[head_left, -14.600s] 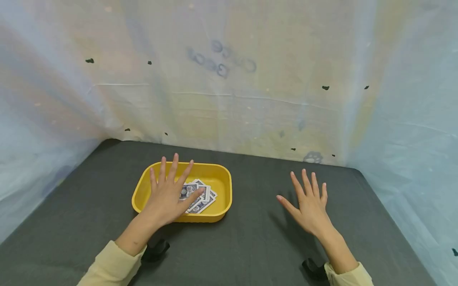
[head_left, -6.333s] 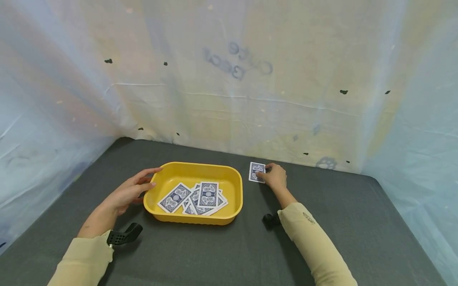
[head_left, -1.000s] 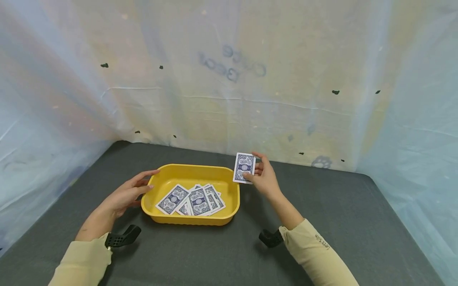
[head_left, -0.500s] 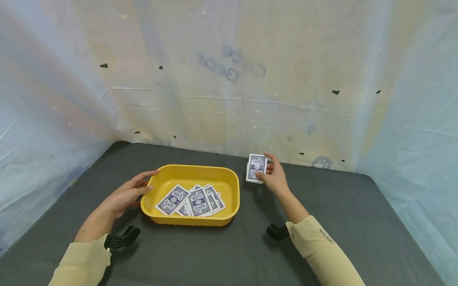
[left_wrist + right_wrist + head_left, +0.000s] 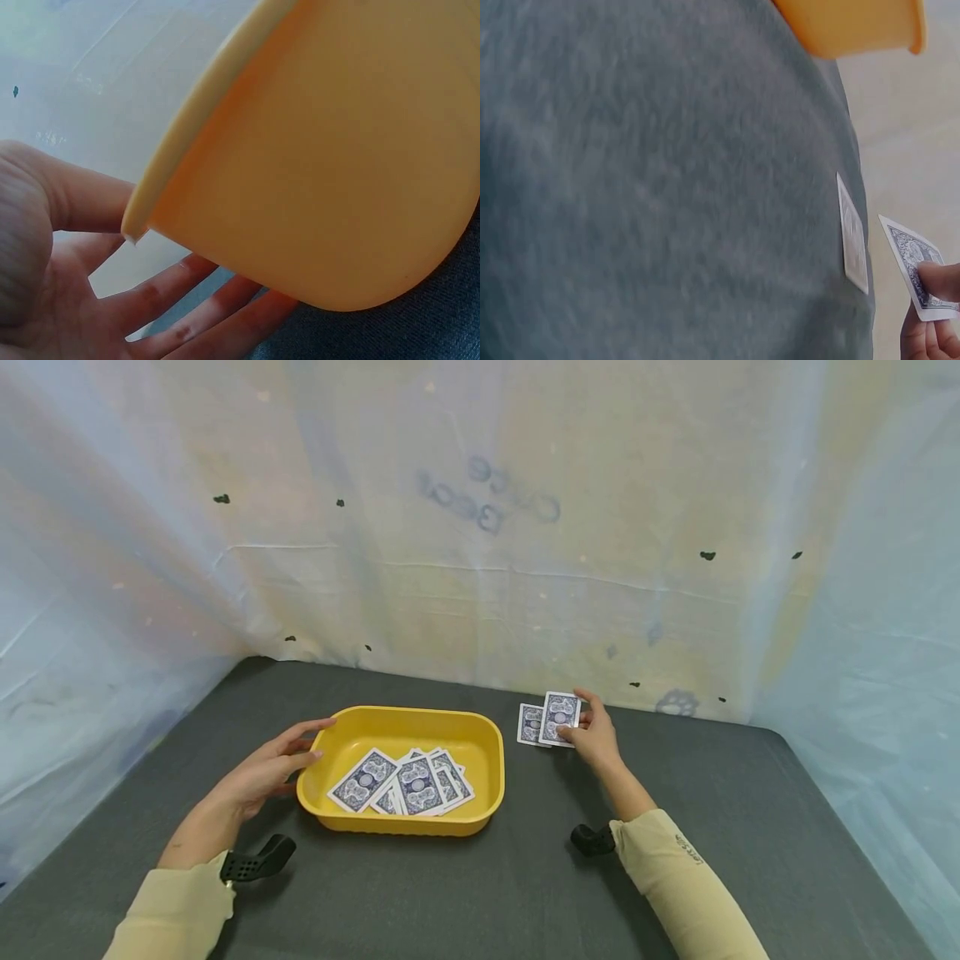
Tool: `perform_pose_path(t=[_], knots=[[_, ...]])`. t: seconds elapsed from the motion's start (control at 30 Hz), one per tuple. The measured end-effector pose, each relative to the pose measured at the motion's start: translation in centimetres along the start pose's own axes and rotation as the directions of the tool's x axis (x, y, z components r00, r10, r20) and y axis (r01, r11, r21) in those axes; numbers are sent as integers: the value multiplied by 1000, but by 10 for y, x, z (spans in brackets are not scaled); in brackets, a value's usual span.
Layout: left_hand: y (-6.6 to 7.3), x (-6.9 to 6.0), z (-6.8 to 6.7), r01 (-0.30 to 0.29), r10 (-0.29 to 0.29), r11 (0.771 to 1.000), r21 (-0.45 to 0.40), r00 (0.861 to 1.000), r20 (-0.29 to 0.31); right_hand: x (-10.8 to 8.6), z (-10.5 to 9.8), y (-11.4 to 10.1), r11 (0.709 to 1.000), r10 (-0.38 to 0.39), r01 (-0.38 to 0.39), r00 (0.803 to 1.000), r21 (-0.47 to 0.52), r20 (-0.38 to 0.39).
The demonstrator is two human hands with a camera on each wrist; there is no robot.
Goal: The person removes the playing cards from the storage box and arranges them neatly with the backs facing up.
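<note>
A yellow plastic tray holds several loosely overlapped blue-and-white playing cards, backs up. At its left end is my left hand, the thumb over the rim and the fingers along the outer wall; the left wrist view shows the tray's wall close up. My right hand pinches one playing card between thumb and fingers, back side showing. That held card is raised off the table in the right wrist view. Just left of it, another card lies back up on the table, partly overlapped in the head view.
A dark grey cloth covers the table. Pale translucent sheeting hangs along the back edge and both sides. The card on the table lies between the tray's right end and my right hand, near the back edge.
My right hand has carried its card rightward from beside the tray's right rim, past the card on the table, which has come partly into view. My left hand and the tray stay put.
</note>
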State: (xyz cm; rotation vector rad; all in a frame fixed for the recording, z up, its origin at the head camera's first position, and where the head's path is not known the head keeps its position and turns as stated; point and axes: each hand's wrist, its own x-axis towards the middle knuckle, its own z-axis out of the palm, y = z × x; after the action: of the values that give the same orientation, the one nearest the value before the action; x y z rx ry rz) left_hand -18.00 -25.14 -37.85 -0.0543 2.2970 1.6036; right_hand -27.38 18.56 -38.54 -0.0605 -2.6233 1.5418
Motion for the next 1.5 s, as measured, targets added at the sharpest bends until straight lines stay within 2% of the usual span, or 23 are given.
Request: perform_pose_path(t=[0.37, 0.67, 0.9, 1.1, 1.13, 1.33, 1.37, 1.5], knots=[[0, -3, -1, 1, 0, 1000, 15, 1000, -4, 6, -13, 14, 995, 25, -26, 1000, -100, -8], [1, -3, 0, 5, -5, 1000, 15, 1000, 0, 11, -19, 25, 977, 29, -31, 1000, -213, -9], [2, -3, 0, 2, -2, 1000, 17, 1000, -2, 12, -19, 25, 942, 51, -45, 999, -332, 8], [3, -1, 1, 14, -13, 1000, 18, 1000, -17, 15, -18, 21, 920, 49, -31, 998, -392, 35], [3, -1, 1, 15, -15, 1000, 18, 1000, -19, 19, -17, 28, 914, 19, -7, 999, -406, 27], [3, 0, 0, 11, -11, 1000, 13, 1000, -7, 25, -16, 35, 869, 18, 16, 998, -495, 62], [3, -1, -1, 8, -8, 1000, 10, 1000, -1, 22, -17, 29, 866, 47, -2, 996, -500, 78], [2, -2, -1, -1, 1, 1000, 6, 1000, 10, 18, -18, 26, 866, 41, 7, 995, -499, 86]])
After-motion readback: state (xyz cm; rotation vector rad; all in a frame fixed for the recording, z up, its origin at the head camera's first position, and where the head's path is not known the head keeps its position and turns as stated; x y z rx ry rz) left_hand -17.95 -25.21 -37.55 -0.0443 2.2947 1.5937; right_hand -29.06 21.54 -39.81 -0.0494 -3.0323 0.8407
